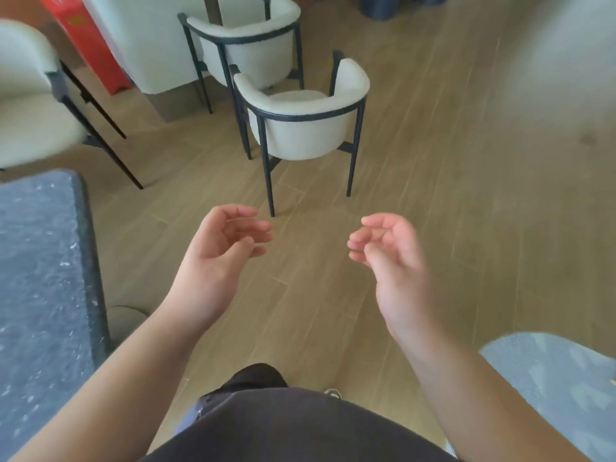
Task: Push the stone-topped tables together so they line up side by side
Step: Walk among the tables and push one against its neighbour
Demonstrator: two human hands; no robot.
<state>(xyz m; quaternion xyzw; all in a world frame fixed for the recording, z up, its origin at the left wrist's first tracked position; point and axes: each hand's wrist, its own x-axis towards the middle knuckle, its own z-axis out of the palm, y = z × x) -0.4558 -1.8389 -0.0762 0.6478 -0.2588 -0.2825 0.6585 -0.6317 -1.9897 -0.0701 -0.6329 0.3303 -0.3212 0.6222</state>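
Stone-topped desk [40, 261]: stood at the left edge of the view, dark grey with pale flecks, a matt speckled top with a rounded far corner and a thick dark rim.
Long axis: its visible right edge ran from the near left foreground away toward the chairs, so the slab lay lengthwise along the line of sight; only part of it showed.
Second grey surface [560, 385]: a paler grey-blue patch with a rounded corner sat at the lower right, well apart from the desk; blurred, so I cannot tell whether it was stone.
Left hand [216, 258]: held in the air over the floor, palm turned inward, fingers loosely curled and spread, gripping nothing.
Right hand [390, 261]: mirrored it, palm inward, fingers half curled, empty, apart from the left hand and touching neither grey surface.
Floor [433, 181]: light brown wood-look planks laid diagonally, with thin pale seams.
Near chair [303, 121]: a cream, nubbly tub seat with a curved back on thin black metal legs, standing ahead of the hands.
Far chair [246, 45]: the same make, just behind it.
Left chair [30, 105]: another cream seat, beyond the desk's far corner.
Red panel [86, 41]: leaned against a pale wall at the top left.
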